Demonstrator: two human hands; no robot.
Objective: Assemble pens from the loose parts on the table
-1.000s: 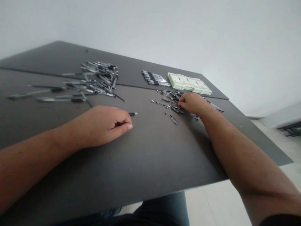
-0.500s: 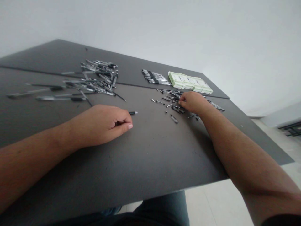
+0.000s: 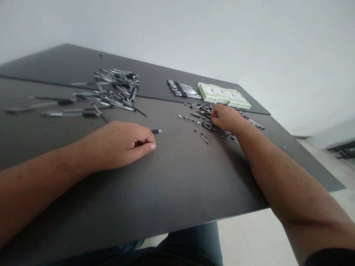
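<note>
My left hand [image 3: 129,143] is closed above the near part of the table, its fingers curled round a pen [image 3: 156,131]. Only the pen's dark and silvery end sticks out past the knuckles; the rest is hidden by the hand. Further off to the right, my right hand [image 3: 224,116] reaches into a scattered heap of small pen parts [image 3: 203,112]. Its fingertips are pinched together among black and clear pieces, and what they hold, if anything, I cannot make out. One short clear-and-black piece [image 3: 205,138] lies apart, nearer to me.
A loose pile of pens and refills [image 3: 116,90] spreads over the left side of the grey table [image 3: 172,192]. At the back, a neat row of pens [image 3: 183,89] lies beside pale green boxes [image 3: 224,96]. A white wall [image 3: 177,37] stands behind.
My right hand stays over the pen parts, its fingers curling in slightly more. My left hand keeps its grip on the pen. The whole view has shifted very slightly.
</note>
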